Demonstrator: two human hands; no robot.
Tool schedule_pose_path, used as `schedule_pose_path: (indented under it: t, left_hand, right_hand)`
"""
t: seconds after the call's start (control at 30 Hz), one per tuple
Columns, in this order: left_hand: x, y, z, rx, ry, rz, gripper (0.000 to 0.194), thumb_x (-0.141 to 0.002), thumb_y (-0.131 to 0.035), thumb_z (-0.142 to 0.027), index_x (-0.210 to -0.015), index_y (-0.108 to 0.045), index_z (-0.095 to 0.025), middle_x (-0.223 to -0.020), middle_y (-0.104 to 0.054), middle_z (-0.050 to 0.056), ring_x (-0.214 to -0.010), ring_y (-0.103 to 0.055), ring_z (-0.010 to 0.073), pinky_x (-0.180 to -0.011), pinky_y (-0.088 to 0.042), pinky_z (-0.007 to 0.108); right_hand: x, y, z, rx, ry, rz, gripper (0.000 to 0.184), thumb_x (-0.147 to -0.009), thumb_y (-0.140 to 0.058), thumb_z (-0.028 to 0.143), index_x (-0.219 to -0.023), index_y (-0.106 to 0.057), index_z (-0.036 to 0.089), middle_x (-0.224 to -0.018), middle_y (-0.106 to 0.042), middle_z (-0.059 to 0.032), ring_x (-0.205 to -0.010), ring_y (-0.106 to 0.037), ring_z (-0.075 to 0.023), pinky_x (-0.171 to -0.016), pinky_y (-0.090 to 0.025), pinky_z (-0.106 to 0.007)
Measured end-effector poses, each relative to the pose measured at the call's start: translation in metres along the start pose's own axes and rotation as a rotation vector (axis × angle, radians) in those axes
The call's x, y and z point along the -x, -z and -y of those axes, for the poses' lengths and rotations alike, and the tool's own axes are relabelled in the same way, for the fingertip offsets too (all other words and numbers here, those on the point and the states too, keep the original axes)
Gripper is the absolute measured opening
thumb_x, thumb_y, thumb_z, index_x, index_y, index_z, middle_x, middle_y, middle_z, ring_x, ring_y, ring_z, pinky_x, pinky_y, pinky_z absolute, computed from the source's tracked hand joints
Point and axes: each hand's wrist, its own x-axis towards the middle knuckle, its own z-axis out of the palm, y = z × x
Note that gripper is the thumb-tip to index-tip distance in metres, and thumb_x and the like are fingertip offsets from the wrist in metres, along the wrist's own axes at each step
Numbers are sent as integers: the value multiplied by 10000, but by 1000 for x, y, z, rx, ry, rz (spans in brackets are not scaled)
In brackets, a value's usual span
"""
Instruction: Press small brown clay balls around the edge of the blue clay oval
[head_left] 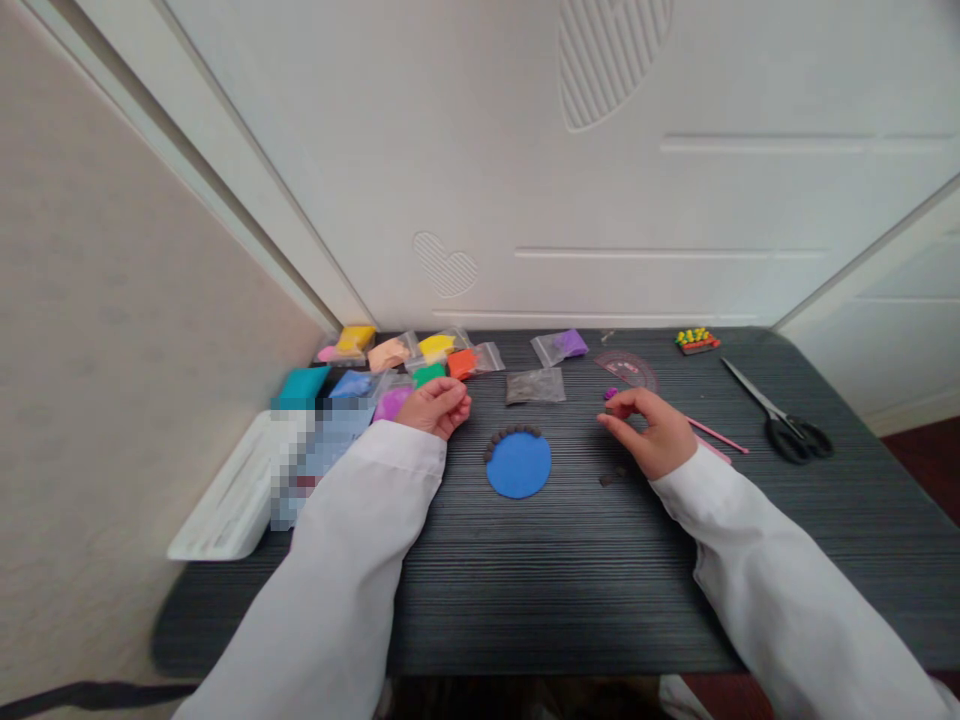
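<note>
A flat blue clay disc [519,465] lies on the table between my hands, with a row of small dark brown clay balls [517,431] along its upper left edge. Left of the disc, my left hand [436,408] is raised with its fingers curled together; anything inside is hidden. On the other side, my right hand [652,432] pinches a small dark clay piece [609,408] between thumb and fingertips. Beneath it, a few dark clay bits [606,481] rest on the table. Behind the disc lies a clear bag of dark clay [535,386].
Bags of coloured clay, including an orange one [461,363], crowd the back left near a white tray [225,490]. A purple clay bag [571,343], protractor [627,368], pink sticks [716,434], small colourful clay model [697,341] and scissors [780,415] lie back and right.
</note>
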Motion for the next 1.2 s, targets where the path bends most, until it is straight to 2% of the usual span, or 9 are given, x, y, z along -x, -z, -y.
schedule_pose_path:
  t: [0.1, 0.2, 0.3, 0.47, 0.67, 0.83, 1.0, 1.1, 1.2]
  left_hand:
    - [1, -2, 0, -15, 8, -5, 100, -598, -655, -106, -644, -575, -146, -573, -621, -3, -488, -558, 55, -457, -447, 131]
    - [4, -4, -1, -29, 42, -20, 109, -669, -595, -116, -777, -609, -128, -704, -659, 41, -578, -603, 80, -522, -486, 153]
    - [4, -5, -3, -13, 77, -5, 186, -724, -525, -105, -893, -601, -126, -776, -665, 61, -662, -624, 105, -589, -505, 180]
    - [2, -3, -2, 10, 75, 46, 301, -700, -533, -62, -987, -567, -148, -856, -660, 70, -711, -625, 112, -632, -509, 193]
    - [4, -3, 0, 0, 32, 59, 356, -590, -615, -11, -910, -593, -164, -836, -661, 35, -730, -619, 110, -646, -500, 183]
    - [3, 1, 3, -43, -8, 96, 146, -594, -671, -176, -723, -611, -142, -588, -633, 11, -514, -567, 69, -501, -459, 164]
    - [-2, 3, 6, -17, -96, 193, 223, -509, -728, -227, -566, -528, -147, -407, -494, -54, -385, -441, 41, -401, -363, 159]
    - [-1, 2, 6, -8, -109, 185, 219, -507, -728, -206, -576, -528, -150, -439, -521, -54, -402, -463, 40, -415, -377, 155]
    - [2, 0, 5, -32, -60, 105, 210, -525, -715, -148, -687, -581, -143, -639, -641, -1, -526, -561, 58, -506, -448, 156]
  right_hand:
    - [-1, 1, 0, 2, 56, 51, 218, -774, -449, 342, -910, -564, 216, -806, -606, -37, -739, -562, -157, -684, -451, -313]
    - [-2, 3, 1, -10, 99, 111, 223, -803, -404, 312, -927, -566, 222, -873, -612, -45, -831, -556, -168, -756, -437, -331]
    - [-2, 2, 2, -34, 129, 174, 188, -796, -423, 299, -856, -580, 216, -835, -611, -40, -807, -552, -159, -753, -439, -322]
    - [-1, -2, -4, 18, 173, 238, 171, -746, -496, 296, -864, -591, 217, -834, -601, -40, -781, -541, -158, -722, -449, -324]
    - [2, -8, -15, 175, 196, 311, 204, -737, -504, 288, -901, -615, 238, -873, -600, -44, -836, -529, -179, -756, -420, -352]
    - [3, -9, -16, 233, 176, 354, 215, -734, -517, 312, -910, -623, 248, -865, -599, -44, -821, -523, -178, -744, -405, -346]
    - [2, -5, -12, 278, 136, 403, 239, -745, -505, 332, -938, -612, 238, -905, -594, -46, -864, -517, -185, -770, -388, -354]
    - [3, -3, -10, 284, 121, 414, 255, -740, -511, 343, -955, -600, 240, -926, -594, -42, -881, -518, -187, -779, -381, -361]
    - [3, -2, -9, 280, 114, 416, 266, -729, -524, 349, -962, -591, 241, -949, -596, -36, -896, -520, -191, -786, -373, -372]
